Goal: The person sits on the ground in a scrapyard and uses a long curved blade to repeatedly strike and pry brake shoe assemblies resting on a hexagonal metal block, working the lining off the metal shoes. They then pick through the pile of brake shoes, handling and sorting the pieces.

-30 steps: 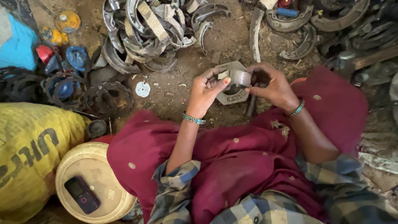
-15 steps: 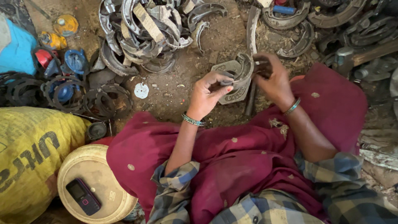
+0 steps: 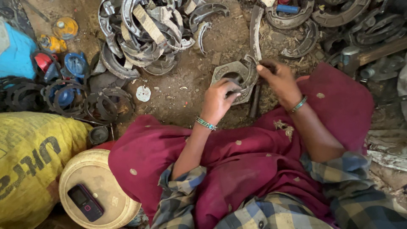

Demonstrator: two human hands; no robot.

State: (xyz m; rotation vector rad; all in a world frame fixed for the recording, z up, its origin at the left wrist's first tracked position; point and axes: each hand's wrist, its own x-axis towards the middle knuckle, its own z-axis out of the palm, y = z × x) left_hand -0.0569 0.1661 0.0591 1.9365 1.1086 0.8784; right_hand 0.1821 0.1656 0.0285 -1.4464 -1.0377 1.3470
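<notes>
I sit on dirt ground with a maroon cloth over my lap. A curved grey brake shoe (image 3: 249, 72) rests against a thick grey metal block (image 3: 227, 73) in front of my knees. My left hand (image 3: 218, 101) is closed on the near edge of the block. My right hand (image 3: 277, 80) grips the right end of the brake shoe with pinched fingers. Both wrists wear teal bangles. A dark metal rod (image 3: 254, 99) lies just below the block, between my hands.
A heap of worn brake shoes (image 3: 146, 36) lies at top centre, more curved shoes (image 3: 335, 17) at top right. Black rings and blue parts (image 3: 70, 91) sit left. A yellow sack (image 3: 29, 161), a round cream lid (image 3: 91, 180) bearing a small phone (image 3: 85, 202), lower left.
Both hands have lowered the brake shoe from in front of me down onto the metal block on the ground; my right hand has shifted to the shoe's right end.
</notes>
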